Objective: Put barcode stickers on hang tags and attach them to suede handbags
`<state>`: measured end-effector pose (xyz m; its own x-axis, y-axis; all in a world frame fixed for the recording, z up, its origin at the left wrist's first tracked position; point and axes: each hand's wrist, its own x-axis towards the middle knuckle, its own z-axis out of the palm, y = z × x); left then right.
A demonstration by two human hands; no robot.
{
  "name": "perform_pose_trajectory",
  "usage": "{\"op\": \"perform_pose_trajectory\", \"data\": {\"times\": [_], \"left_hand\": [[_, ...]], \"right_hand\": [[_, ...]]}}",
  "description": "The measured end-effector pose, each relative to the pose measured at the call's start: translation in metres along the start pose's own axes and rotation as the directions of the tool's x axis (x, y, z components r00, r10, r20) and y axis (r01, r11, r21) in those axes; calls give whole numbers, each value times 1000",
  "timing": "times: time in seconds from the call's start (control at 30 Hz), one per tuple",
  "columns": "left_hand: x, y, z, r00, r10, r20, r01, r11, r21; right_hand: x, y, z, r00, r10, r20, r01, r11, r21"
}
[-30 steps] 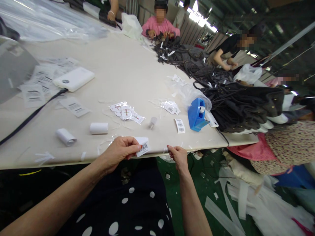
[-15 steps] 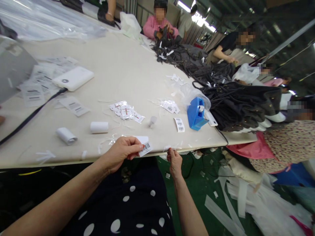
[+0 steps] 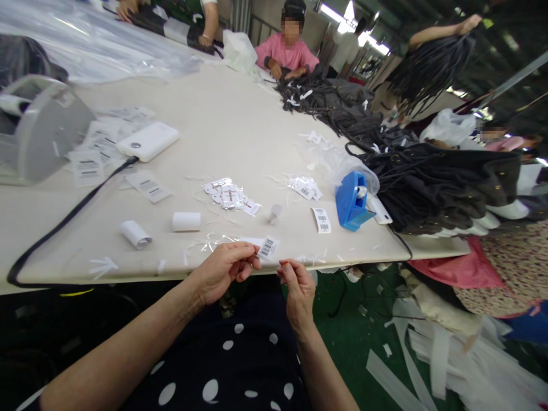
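Observation:
Between thumb and fingers, my left hand (image 3: 229, 267) pinches a white hang tag (image 3: 268, 248) with a barcode on it, just above the table's front edge. My right hand (image 3: 297, 288) is close beside it on the right, fingertips pinched together; whatever they hold, perhaps something thin, I cannot make out. Beyond the hands lies a pile of printed tags (image 3: 231, 196) with strings, and a smaller pile of barcode tags (image 3: 305, 188) sits to its right. A strip of barcode stickers (image 3: 321, 220) lies flat beside a blue tape dispenser (image 3: 353, 202).
Two white paper rolls (image 3: 186, 221) (image 3: 136, 234), a white power bank (image 3: 148, 141) with a black cable and a grey dispenser (image 3: 51, 131) stand at left. Dark garments (image 3: 445, 188) are heaped along the right side. Co-workers (image 3: 289, 51) handle garments across the table (image 3: 222, 114).
My right hand has come left, nearer the tag in my left hand. The view has shifted slightly left. At the back right, a co-worker's arm now lifts a bundle of dark cords.

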<state>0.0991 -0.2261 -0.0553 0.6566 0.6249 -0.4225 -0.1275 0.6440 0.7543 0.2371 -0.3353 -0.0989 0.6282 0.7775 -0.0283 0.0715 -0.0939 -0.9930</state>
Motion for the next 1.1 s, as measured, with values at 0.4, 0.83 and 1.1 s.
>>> {"op": "perform_pose_trajectory", "data": {"times": [0.4,0.83,1.1], "left_hand": [[-4,-7,-2,998,-32,45,35,996,-81],[1,-13,-2,999,-29,-20,25,986,-165],[0,-11,-9,994,-30,-107,11,986,-167]], "right_hand": [[4,-18,29,986,115,120,-140,963,230],[-2,-4,19,944,211,253,-252,957,143],[19,33,-2,944,240,-225,-222,970,102]]}}
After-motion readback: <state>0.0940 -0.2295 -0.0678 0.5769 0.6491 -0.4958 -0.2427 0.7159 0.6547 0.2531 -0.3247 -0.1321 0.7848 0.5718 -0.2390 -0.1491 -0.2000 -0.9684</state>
